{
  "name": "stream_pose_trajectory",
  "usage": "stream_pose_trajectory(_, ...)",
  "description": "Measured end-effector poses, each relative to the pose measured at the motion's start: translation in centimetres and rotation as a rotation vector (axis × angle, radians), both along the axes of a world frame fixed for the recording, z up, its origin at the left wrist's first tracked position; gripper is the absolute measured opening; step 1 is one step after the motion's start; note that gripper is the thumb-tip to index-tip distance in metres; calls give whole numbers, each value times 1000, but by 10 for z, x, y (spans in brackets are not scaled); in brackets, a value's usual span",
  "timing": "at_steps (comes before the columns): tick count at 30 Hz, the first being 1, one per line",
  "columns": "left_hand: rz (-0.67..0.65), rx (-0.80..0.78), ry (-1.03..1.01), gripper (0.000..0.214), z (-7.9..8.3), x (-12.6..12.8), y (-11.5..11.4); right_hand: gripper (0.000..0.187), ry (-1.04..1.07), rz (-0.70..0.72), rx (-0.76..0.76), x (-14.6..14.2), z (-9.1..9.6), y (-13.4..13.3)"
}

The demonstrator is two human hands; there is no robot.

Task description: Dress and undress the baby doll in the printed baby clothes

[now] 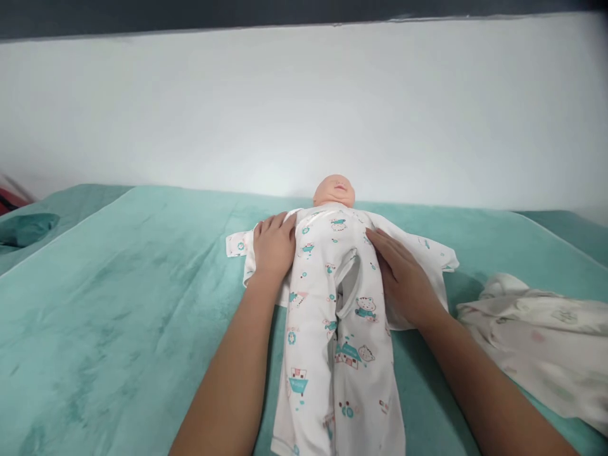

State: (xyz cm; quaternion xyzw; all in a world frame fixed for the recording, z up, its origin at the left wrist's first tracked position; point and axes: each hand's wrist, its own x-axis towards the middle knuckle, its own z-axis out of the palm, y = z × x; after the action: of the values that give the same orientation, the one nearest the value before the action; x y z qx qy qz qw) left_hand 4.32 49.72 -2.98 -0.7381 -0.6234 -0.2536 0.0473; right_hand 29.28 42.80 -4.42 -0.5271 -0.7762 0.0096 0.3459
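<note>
Doll (334, 192) lies on the green sheet (118, 304), head nearest the white wall (237, 114). Printed trousers (306, 304) cover its front, over a spread shirt (418, 244). I have the left hand (275, 247) and right hand (403, 275) open, resting along the trousers' sides. Crumpled cloth (536, 335) lies right.

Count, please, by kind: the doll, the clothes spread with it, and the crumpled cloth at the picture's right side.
Doll: 1
White printed trousers: 1
White printed top: 1
Crumpled cloth pile: 1
Total: 4
</note>
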Motion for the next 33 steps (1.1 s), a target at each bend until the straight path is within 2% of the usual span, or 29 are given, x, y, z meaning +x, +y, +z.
stream_pose_trajectory(4,182,7,39,40,-1,4,7,49,-210,-154,8,1,6,32)
stream_pose_trajectory(6,230,10,48,40,0,7,9,47,-264,-257,-24,3,10,47)
stream_pose_trajectory(9,250,1,58,41,2,8,11,46,-258,-379,-113,15,13,59)
stream_pose_trajectory(13,260,-9,46,43,5,7,12,45,-181,-402,-227,31,17,63)
stream_pose_trajectory(18,278,-6,-48,44,9,5,12,45,-58,-371,-234,34,17,64)
stream_pose_trajectory(23,268,-23,-147,42,10,6,10,38,170,-312,-72,23,12,62)
stream_pose_trajectory(25,281,-15,-156,41,8,6,11,35,281,-248,8,14,15,54)
stream_pose_trajectory(28,289,14,-146,39,3,4,11,33,400,-62,59,-7,30,39)
stream_pose_trajectory(30,288,32,-137,38,-1,2,11,32,365,86,11,-28,45,33)
stream_pose_trajectory(33,280,46,-132,38,-3,-1,10,34,101,188,-113,-65,69,43)
